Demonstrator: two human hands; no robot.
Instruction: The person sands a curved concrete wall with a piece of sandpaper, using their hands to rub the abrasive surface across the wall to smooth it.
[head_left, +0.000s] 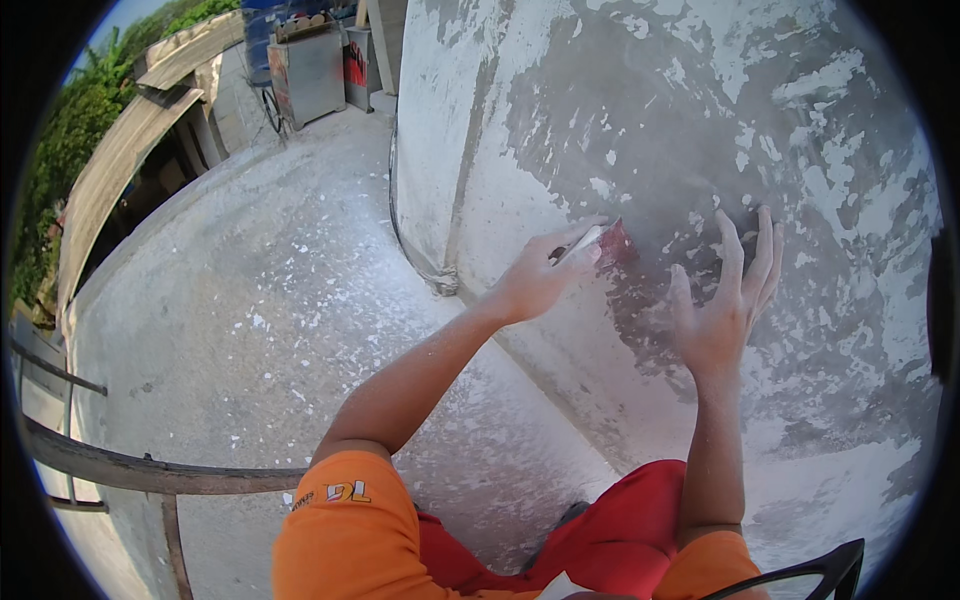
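Observation:
My left hand (547, 270), dusted white, grips a scraper (616, 244) whose pale handle lies between thumb and fingers. Its wide reddish blade meets the wall (540, 322) where white coating borders bare grey. To the right, my right hand (724, 300) is spread, holding nothing, with its fingertips at the grey patch of the wall; whether the palm touches cannot be told. White coating remains in scattered flecks and patches around both hands.
Pale flakes are strewn over the concrete floor (247, 337) at left. A metal railing (187, 480) crosses the lower left. A cable (393, 187) runs down the wall's corner to a bundle at its foot. A metal cabinet (307, 75) stands at the far upper left, near a low roof (127, 150).

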